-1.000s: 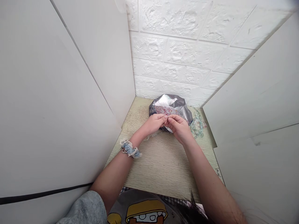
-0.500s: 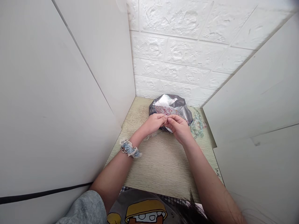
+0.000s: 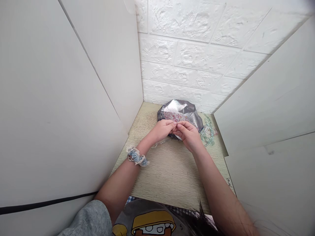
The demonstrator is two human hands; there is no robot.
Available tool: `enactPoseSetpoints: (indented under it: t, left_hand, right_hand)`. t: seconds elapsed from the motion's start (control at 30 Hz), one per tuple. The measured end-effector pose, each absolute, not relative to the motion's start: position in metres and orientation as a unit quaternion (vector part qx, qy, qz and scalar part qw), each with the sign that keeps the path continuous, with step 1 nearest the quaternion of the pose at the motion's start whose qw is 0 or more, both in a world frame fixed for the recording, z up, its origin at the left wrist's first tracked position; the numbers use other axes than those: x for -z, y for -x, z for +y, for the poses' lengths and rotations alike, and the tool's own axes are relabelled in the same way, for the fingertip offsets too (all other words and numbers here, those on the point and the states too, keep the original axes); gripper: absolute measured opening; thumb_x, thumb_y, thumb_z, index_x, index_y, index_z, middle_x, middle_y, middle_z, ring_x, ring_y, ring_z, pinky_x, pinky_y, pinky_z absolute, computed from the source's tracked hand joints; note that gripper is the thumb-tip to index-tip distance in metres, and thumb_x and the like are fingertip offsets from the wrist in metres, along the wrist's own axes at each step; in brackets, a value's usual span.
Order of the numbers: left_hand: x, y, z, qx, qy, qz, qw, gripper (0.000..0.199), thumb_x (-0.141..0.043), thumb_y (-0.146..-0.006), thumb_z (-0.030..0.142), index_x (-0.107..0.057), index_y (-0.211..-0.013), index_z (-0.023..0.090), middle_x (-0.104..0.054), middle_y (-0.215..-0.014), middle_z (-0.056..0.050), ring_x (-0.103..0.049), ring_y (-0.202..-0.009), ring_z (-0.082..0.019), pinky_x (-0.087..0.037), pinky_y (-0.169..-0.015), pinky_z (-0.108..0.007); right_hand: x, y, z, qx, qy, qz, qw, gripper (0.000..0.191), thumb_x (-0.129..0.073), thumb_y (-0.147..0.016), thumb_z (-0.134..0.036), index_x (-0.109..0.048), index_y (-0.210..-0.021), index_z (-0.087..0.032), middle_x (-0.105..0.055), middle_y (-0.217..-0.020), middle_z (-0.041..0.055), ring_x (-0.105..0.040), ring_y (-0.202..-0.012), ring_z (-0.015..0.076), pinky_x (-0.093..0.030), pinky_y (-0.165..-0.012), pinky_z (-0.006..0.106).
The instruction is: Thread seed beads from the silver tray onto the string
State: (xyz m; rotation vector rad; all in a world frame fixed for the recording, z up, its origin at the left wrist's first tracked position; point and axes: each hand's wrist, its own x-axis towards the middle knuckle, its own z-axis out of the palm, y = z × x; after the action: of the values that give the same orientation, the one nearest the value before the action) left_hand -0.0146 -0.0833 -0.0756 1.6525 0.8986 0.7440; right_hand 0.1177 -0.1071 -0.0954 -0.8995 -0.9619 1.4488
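Note:
My left hand and my right hand meet fingertip to fingertip, both pinched, over the near edge of a silvery, dark-edged pouch. Whatever lies between the fingers is too small to make out. Small pink and clear beads lie heaped on the pouch just beyond the fingertips. A strand of pale beads runs on the table below my left hand. Right of the pouch, green and clear bead strings lie in a loose tangle.
The pale wooden table ends at a white brick-patterned wall. White panels rise on the left and right. Small shiny pieces sit at the table's right edge. My left wrist wears a blue scrunchie.

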Motion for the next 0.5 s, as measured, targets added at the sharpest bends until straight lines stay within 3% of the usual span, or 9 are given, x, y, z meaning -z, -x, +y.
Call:
enactPoseSetpoints:
  t: [0.5]
  left_hand:
    - [0.0760,0.0139,-0.0837,-0.313,-0.688,0.407,0.512,0.033,-0.038,-0.074,0.038,-0.036,-0.052,0.015,-0.033,-0.051,0.003,-0.030,-0.050,-0.007,-0.024,-0.047,-0.021]
  right_hand:
    - [0.0966,-0.1173,-0.1070,-0.619,0.377,-0.413,0.552,0.009,-0.063,-0.064,-0.024,-0.059,-0.069,-0.018,-0.063,-0.064,-0.0019,-0.059,-0.063,0.0087,-0.050,-0.065,0.022]
